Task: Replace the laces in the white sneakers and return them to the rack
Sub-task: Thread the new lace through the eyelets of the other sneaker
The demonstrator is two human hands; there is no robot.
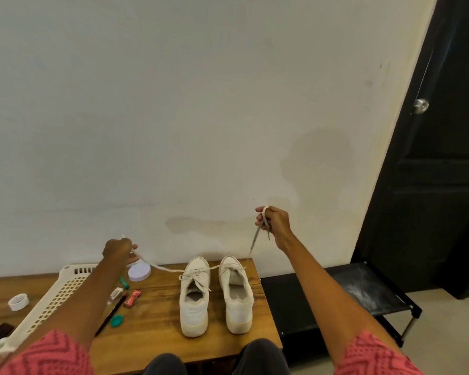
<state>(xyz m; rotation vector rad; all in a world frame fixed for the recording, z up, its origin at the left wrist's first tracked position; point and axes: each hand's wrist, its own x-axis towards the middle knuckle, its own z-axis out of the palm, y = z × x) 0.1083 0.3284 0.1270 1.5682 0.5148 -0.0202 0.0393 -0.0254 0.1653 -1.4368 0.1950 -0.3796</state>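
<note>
Nearest, two dark-trousered knees sit at the near edge of a wooden table (157,331), and both arms in short pink patterned sleeves reach out over it. On the table, right of centre, stand the two white sneakers side by side, heels near and toes toward the wall. The left sneaker (195,296) has lace crossed over its tongue and a loose end lying beside the opening; the right sneaker (236,290) stands just beside it, close to the table's right edge.

Left of the shoes lies small clutter — a teal cap (117,320), a red wrapper (132,299), a dark pencil-like stick (111,315) — and a white slotted basket (54,299) lying tilted under the left forearm. A roll of white tape (18,301) sits at the far left, and a pale round lid (139,272) lies farther back.

Beyond that, the left hand (118,251) is raised over the lid, its fingers curled round one end of the white lace (165,269), which runs taut to the sneakers' eyelets. The right hand (272,221) is raised higher — it pinches the other end, looped over the fingers and hanging down toward the right sneaker.

To the right stands a low black rack (363,290), with a black door (431,158) behind it.
</note>
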